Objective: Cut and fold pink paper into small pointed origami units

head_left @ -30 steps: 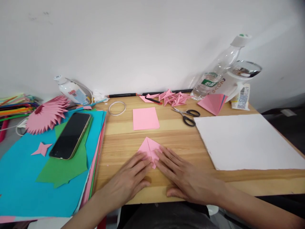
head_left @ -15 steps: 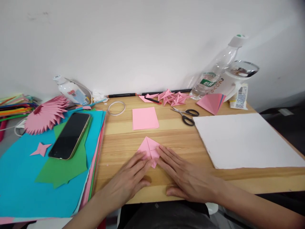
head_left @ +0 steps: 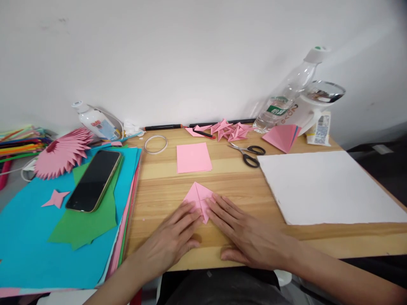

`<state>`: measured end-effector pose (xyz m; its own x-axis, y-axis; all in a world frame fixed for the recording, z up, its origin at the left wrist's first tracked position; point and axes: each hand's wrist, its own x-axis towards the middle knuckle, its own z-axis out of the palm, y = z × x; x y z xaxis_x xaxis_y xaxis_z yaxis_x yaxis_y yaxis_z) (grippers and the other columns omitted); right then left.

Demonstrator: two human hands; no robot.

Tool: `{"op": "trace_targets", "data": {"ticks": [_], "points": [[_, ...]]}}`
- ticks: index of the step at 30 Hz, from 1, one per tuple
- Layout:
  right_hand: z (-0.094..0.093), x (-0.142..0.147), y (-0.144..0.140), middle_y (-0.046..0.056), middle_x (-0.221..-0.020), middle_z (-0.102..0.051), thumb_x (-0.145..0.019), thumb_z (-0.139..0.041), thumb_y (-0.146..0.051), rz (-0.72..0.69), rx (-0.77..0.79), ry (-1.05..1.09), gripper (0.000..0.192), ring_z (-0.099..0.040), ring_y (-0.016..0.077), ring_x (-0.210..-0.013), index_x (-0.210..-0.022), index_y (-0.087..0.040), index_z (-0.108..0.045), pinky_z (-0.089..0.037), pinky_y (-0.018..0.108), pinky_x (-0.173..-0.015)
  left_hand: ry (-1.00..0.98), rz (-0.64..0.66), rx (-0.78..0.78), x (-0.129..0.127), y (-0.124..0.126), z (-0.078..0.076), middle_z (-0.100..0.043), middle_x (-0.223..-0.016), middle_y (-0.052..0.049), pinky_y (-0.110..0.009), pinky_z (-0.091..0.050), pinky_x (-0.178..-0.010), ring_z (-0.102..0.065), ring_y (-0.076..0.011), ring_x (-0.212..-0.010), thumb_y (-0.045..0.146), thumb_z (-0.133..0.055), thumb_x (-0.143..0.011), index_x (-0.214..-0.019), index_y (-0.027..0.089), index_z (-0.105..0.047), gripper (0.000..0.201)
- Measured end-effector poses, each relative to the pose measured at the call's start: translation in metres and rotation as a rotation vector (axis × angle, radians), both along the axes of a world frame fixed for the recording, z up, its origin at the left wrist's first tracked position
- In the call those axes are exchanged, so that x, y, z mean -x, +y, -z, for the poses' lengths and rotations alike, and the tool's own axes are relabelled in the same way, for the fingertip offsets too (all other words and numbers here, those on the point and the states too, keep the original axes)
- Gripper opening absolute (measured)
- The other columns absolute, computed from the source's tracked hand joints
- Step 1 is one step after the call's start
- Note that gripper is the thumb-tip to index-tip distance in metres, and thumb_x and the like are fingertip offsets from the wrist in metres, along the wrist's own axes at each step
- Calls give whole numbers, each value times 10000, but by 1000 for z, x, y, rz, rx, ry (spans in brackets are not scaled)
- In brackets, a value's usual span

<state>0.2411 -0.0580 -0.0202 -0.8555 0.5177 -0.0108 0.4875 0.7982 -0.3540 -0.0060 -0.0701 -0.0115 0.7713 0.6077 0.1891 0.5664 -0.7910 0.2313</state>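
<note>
A small piece of folded pink paper [head_left: 197, 194] lies on the wooden table with one corner pointing away from me and crease or flap lines meeting near its middle. My left hand [head_left: 176, 233] rests flat with its fingertips on the paper's lower left side. Across from it, my right hand [head_left: 243, 233] presses extended fingers on the lower right side, thumb spread apart. The fingers cover parts of both lower edges. Just beyond lies a stack of square pink paper [head_left: 193, 157].
Black-handled scissors [head_left: 249, 154], a tape ring [head_left: 155, 144] and folded pink pieces [head_left: 230, 130] lie behind. At right are a white board [head_left: 330, 188] and a water bottle [head_left: 282, 99]. A phone [head_left: 94, 181] rests on coloured sheets [head_left: 28, 228] at left.
Both hands stay nearly in place on the folded pink paper, with only a very slight shift of the fingers. Nothing else on the table has visibly moved.
</note>
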Motion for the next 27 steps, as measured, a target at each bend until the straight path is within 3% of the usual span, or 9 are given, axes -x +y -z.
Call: {"op": "trace_targets", "data": {"ticks": [11, 27], "points": [[0, 0, 0, 165, -1519, -130, -896, -501, -417, -15, 10, 15, 757, 3, 298, -1402, -1470, -105, -117, -152, 484, -1145, 87, 32, -91, 0, -2, 3, -586, -1266, -104, -437, -453, -1014, -421, -280, -1279, 288, -432, -937, -1241, 75, -517, 381], [-1, 2, 0, 173, -1520, -117, -896, -501, -421, -7, 19, -6, 748, 8, 298, -1401, -1468, -110, -133, -165, 490, -1141, 114, 49, -78, 3, -5, 3, -566, -1293, -99, -463, -456, -1007, -364, -292, -1315, 282, -465, -926, -1234, 101, -527, 363]]}}
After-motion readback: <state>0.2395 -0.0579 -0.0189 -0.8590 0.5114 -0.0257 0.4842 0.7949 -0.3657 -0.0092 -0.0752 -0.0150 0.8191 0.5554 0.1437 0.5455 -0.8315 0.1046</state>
